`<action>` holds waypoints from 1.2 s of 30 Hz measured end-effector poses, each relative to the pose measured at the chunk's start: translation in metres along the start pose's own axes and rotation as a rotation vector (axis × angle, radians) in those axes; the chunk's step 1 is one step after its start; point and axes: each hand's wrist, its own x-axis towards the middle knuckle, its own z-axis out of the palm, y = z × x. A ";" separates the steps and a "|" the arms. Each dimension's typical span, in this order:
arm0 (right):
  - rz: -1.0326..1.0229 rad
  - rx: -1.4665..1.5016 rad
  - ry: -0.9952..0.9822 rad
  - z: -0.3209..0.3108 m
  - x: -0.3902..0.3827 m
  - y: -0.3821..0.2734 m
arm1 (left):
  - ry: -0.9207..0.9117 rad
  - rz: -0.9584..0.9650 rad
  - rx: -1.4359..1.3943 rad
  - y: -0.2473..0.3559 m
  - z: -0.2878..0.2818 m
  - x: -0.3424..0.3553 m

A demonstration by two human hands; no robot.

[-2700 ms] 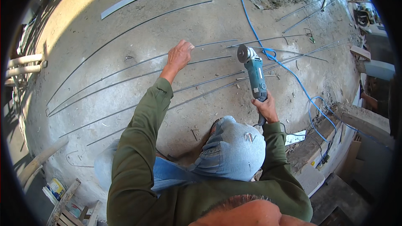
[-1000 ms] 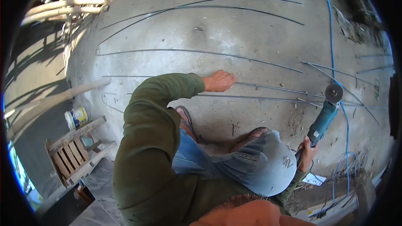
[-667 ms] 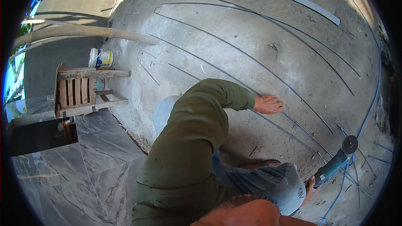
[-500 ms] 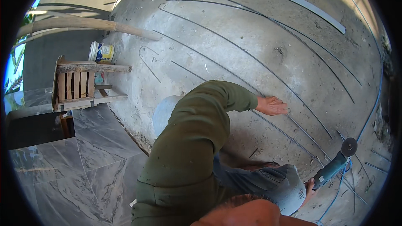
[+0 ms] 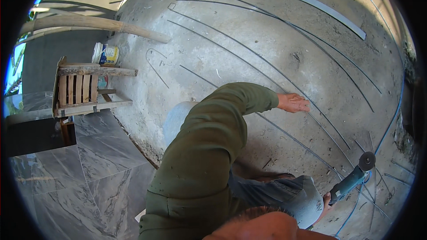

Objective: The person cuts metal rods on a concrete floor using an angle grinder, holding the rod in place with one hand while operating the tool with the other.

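Over a thin steel rod (image 5: 321, 125) on the concrete, my left hand (image 5: 294, 102) is closed, palm down, its arm in an olive-green sleeve. The rod passes beneath the hand and comes out on both sides of it; the fingertips are partly hidden. Another long rod (image 5: 267, 61) lies close by on the far side. At the lower right, my right hand (image 5: 327, 201) grips the body of a teal angle grinder (image 5: 348, 184). The grinder's dark disc points up and away from me, near several rod ends. My knee in worn jeans hides part of the right hand.
More rods lie across the concrete floor (image 5: 200, 40), and a bent rod (image 5: 157, 69) is at left. A pale flat strip (image 5: 332, 15) lies far right, with a blue cable (image 5: 402, 75) beyond. At left stand a wooden slatted stool (image 5: 80, 90), a white bucket (image 5: 106, 55) and a bamboo pole (image 5: 102, 24).
My left hand has moved slightly away from me and to the right, and the rod under it has shifted closer to the neighbouring rod. The right hand still grips the grinder.
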 end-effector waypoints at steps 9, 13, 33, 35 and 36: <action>0.123 -0.046 0.084 -0.015 -0.004 0.015 | -0.240 -0.097 -0.118 -0.023 -0.032 0.013; 0.106 -0.026 0.093 -0.019 -0.003 0.018 | -0.179 -0.075 -0.095 -0.029 -0.031 0.009; 0.106 -0.079 0.098 -0.012 -0.010 0.011 | -0.333 -0.144 0.091 -0.041 -0.062 0.017; 0.096 -0.074 0.093 -0.014 -0.013 0.009 | -0.215 -0.088 0.175 -0.038 -0.060 0.019; 0.089 -0.072 0.074 -0.012 -0.011 0.007 | -0.214 -0.099 0.183 -0.041 -0.056 0.012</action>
